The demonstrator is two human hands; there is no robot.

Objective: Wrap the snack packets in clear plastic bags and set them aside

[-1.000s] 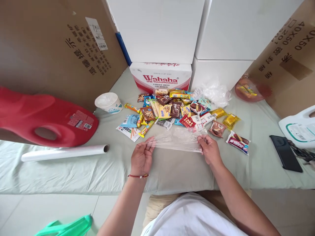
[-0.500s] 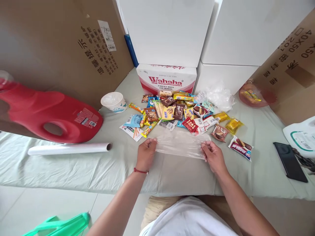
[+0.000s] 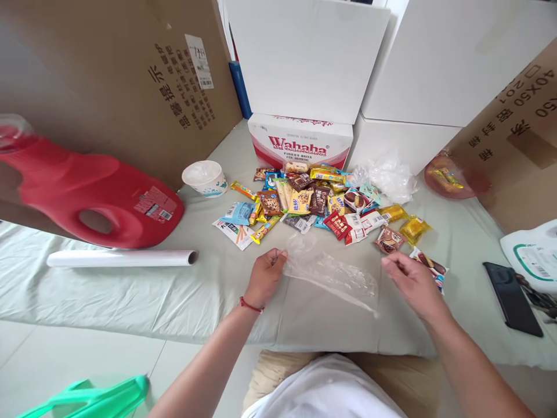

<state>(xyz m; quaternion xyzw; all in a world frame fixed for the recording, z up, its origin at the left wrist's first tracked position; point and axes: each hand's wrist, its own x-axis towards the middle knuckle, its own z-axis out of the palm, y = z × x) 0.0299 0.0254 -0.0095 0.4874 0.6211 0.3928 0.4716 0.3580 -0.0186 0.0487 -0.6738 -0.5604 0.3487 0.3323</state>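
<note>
Where hands (image 3: 266,277) part: plastic wrap (image 3: 333,273) between.

**Pale green sheet, crowded with packets**

Covered in a pale green sheet (image 3: 130,296), creased along the near edge. Strewn across the middle: a heap of snack packets (image 3: 313,200). Spread flat just in front of the heap: a clear plastic sheet (image 3: 335,273). Laid to the left: a white roll (image 3: 122,258), a red jug (image 3: 87,197) on its side, a paper cup (image 3: 204,177). Set at the back: a Wahaha carton (image 3: 300,142), crumpled clear plastic (image 3: 389,174) beside it. Resting far right: a black phone (image 3: 513,297) and a white jug (image 3: 537,255).
</note>
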